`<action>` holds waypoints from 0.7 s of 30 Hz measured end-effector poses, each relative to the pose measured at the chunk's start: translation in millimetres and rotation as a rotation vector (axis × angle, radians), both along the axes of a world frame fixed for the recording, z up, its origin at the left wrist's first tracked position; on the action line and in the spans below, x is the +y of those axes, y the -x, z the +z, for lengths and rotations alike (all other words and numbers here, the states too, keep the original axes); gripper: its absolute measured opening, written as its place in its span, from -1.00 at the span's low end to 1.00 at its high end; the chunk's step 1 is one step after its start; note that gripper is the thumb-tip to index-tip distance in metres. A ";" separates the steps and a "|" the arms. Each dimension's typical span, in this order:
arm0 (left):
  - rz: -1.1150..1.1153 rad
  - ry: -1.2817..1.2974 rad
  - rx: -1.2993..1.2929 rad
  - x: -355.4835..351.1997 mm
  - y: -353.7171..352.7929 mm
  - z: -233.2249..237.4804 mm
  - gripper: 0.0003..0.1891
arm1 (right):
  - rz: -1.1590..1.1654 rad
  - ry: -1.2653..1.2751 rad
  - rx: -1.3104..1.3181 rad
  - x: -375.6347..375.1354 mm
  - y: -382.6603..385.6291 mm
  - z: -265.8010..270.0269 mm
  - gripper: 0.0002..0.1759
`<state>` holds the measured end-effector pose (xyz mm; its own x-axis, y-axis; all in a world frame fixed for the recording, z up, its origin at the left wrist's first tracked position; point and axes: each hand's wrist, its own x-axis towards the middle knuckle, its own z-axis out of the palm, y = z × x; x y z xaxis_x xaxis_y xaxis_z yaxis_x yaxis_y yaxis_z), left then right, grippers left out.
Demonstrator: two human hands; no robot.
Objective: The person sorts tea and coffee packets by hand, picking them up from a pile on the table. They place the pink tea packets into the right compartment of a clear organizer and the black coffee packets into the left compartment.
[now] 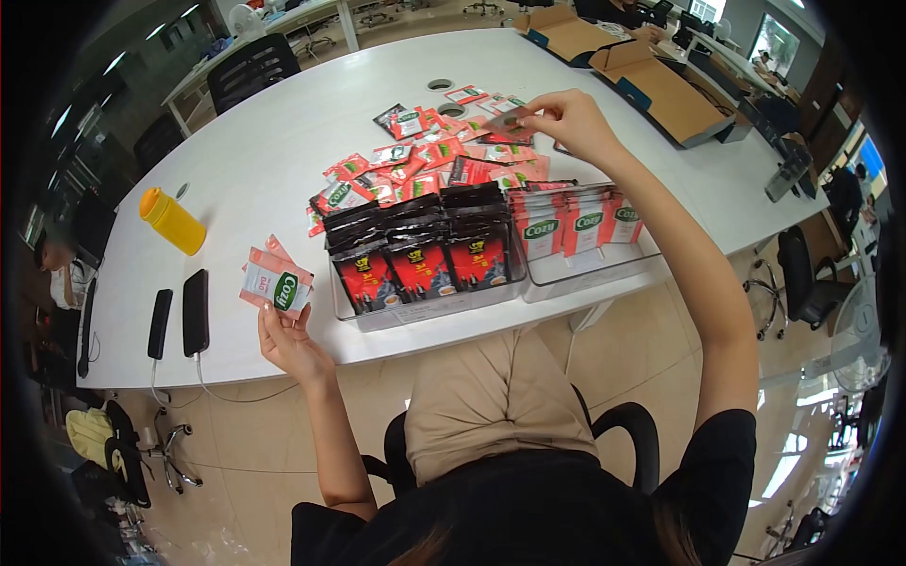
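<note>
My left hand [291, 341] is closed on a few pink-and-white Cozy sachets [275, 279], held fanned above the table's near left. Out over the loose pile of sachets [415, 156], my right hand [572, 123] pinches a single sachet [510, 123], blurred and seen at a slant. Red and black coffee sachets [422, 269] stand in rows in a clear tray [429, 313] at the near edge. Beside it on the right, a second clear tray [595, 278] holds upright Cozy sachets [587, 223]. My right forearm passes over that tray's right end.
A yellow bottle [174, 221] stands at the left of the white table [255, 151]. Two black phones [195, 311] with white cables lie nearby. Open cardboard boxes [661, 90] sit at the far right, with a small clear-and-dark object [788, 176] near that edge.
</note>
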<state>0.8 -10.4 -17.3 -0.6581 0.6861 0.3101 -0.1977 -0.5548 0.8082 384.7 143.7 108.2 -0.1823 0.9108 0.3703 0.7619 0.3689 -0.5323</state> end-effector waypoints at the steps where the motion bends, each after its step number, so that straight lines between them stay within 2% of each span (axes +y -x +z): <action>1: -0.013 0.026 -0.043 3.7 -1.8 -1.1 -0.76 | 0.058 0.054 0.134 -7.7 -5.7 1.6 -0.78; 3: -0.070 0.052 -0.137 9.4 2.5 -5.0 -0.76 | 0.168 0.164 0.402 -24.2 -17.1 1.3 -0.75; 5: -0.147 0.045 -0.250 13.4 16.4 -10.6 -0.76 | 0.240 0.217 0.543 -44.7 -24.5 2.3 -0.73; 8: -0.164 0.035 -0.231 8.5 13.4 -10.3 -0.74 | 0.263 0.336 0.759 -71.3 -28.5 3.4 -0.80; 11: -0.187 0.027 -0.232 8.0 17.4 -13.8 -0.75 | 0.153 0.163 0.489 -86.2 -23.5 -4.9 -0.85; 12: -0.190 0.024 -0.246 8.6 18.5 -13.8 -0.75 | 0.151 0.136 0.446 -89.2 -24.9 -6.2 -0.78; 15: -0.199 0.003 -0.246 6.4 18.5 -13.6 -0.74 | 0.205 0.043 0.620 -98.9 -17.5 -4.4 -0.66; 16: -0.208 -0.006 -0.239 6.6 20.3 -15.9 -0.74 | 0.204 0.061 0.594 -101.4 -18.8 -1.1 -0.55; 19: -0.198 -0.004 -0.225 7.5 20.9 -16.4 -0.74 | 0.217 0.031 0.442 -104.1 -26.2 4.2 -0.57; 20: -0.189 0.002 -0.221 7.7 20.5 -16.2 -0.74 | 0.217 0.032 0.481 -106.7 -23.6 4.5 -0.68; 21: -0.193 -0.001 -0.220 7.8 20.6 -16.3 -0.74 | 0.208 0.053 0.322 -109.5 -25.1 7.6 -0.73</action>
<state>-19.8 -2.5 -33.5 -0.5672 0.8048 0.1752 -0.4701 -0.4910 0.7335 409.8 34.1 115.8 -0.2475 0.8859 0.3924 0.4644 0.4639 -0.7544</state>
